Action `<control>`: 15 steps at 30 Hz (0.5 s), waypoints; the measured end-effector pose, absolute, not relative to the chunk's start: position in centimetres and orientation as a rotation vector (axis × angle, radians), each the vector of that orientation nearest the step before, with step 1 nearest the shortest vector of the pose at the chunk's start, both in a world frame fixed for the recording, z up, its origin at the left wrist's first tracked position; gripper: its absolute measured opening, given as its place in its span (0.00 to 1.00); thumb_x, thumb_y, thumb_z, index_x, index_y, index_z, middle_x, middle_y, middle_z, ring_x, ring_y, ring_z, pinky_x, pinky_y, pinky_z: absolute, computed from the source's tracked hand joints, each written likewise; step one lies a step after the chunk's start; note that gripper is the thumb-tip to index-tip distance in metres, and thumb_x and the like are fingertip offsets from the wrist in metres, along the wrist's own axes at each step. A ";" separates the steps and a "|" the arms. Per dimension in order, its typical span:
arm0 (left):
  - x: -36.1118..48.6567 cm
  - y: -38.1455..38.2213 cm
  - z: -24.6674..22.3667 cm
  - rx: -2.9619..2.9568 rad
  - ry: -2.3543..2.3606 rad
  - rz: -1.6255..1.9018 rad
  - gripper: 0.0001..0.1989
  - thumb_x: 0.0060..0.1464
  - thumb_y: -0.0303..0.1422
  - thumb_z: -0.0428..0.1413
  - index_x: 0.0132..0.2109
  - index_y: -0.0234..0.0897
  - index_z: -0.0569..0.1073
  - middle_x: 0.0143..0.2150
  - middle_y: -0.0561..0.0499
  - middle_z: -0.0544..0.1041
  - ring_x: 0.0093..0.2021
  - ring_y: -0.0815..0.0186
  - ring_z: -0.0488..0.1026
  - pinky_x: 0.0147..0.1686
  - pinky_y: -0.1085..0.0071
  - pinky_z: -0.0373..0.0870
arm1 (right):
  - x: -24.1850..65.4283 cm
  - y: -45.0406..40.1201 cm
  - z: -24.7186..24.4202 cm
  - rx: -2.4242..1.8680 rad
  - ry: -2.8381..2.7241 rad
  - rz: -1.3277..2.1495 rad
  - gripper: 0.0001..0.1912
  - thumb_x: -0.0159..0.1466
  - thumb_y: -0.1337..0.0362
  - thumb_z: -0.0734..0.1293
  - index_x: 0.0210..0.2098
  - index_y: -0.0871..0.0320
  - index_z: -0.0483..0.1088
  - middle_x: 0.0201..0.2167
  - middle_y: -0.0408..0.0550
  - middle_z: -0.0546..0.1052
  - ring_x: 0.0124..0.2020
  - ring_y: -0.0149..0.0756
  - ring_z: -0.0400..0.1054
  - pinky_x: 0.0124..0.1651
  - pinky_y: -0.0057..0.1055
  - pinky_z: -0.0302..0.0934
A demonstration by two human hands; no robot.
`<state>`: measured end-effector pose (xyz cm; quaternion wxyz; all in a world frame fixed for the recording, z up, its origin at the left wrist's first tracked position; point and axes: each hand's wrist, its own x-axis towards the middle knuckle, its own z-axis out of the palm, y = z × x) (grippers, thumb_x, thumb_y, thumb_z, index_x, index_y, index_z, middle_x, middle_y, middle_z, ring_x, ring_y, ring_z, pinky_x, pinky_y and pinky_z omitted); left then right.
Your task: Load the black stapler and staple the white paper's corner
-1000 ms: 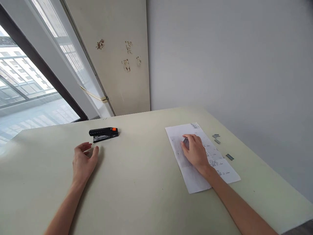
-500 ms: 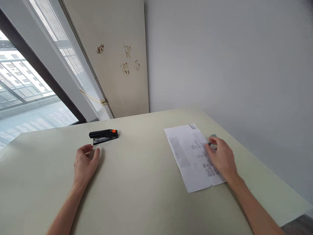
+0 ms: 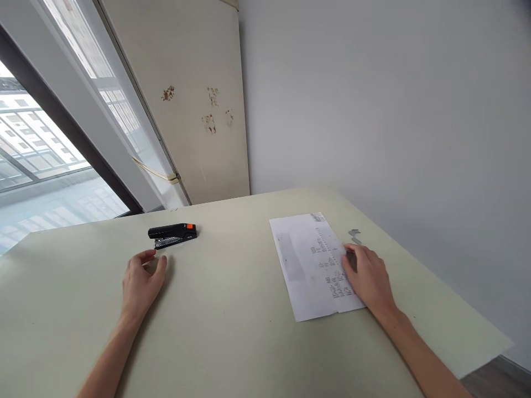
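My left hand point(image 3: 142, 282) rests on the pale table point(image 3: 224, 276) with thumb and fingers apart and nothing between them. Just beyond its fingertips lies a black stapler point(image 3: 172, 235) with an orange patch. On the right, printed white paper sheets point(image 3: 307, 265) lie flat, their lower edges slightly uneven. My right hand point(image 3: 367, 276) is at their right edge, fingers curved and thumb apart, holding nothing. Past its fingertips, small grey staple strips point(image 3: 355, 241) lie on the table.
A grey wall point(image 3: 373, 110) stands along the right and back. Behind the table is a beige panel point(image 3: 199, 149) with brown stains. At the left is a window point(image 3: 37, 143). The table's right edge slants toward the lower right corner.
My right hand has let go of a small grey strip, now lying beside the other grey pieces, and has drawn back toward me. The view has shifted slightly. My left hand keeps its pose.
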<state>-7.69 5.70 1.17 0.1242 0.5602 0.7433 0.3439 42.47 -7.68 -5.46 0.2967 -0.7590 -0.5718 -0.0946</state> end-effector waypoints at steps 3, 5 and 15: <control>-7.7 5.7 1.1 1.650 2.174 0.992 0.21 0.57 0.47 0.56 0.52 0.40 0.70 0.59 0.37 0.76 0.57 0.45 0.75 0.58 0.48 0.72 | 41.9 -7.6 -5.4 -1.959 -1.568 -0.231 0.17 0.73 0.53 0.57 0.52 0.54 0.70 0.50 0.56 0.80 0.50 0.52 0.74 0.54 0.50 0.64; -7.8 5.7 1.1 1.654 2.174 0.989 0.22 0.56 0.47 0.56 0.52 0.39 0.70 0.59 0.37 0.76 0.57 0.45 0.75 0.57 0.48 0.72 | 42.2 -7.7 -5.4 -1.954 -1.533 -0.234 0.18 0.73 0.52 0.57 0.52 0.55 0.70 0.50 0.57 0.80 0.49 0.52 0.74 0.55 0.51 0.64; -8.2 5.8 0.8 1.732 2.184 0.934 0.24 0.56 0.49 0.54 0.52 0.38 0.74 0.58 0.38 0.75 0.50 0.49 0.77 0.56 0.51 0.72 | 43.8 -9.3 -5.0 -2.049 -1.390 -0.262 0.20 0.70 0.53 0.58 0.54 0.55 0.69 0.52 0.58 0.80 0.56 0.58 0.71 0.58 0.57 0.63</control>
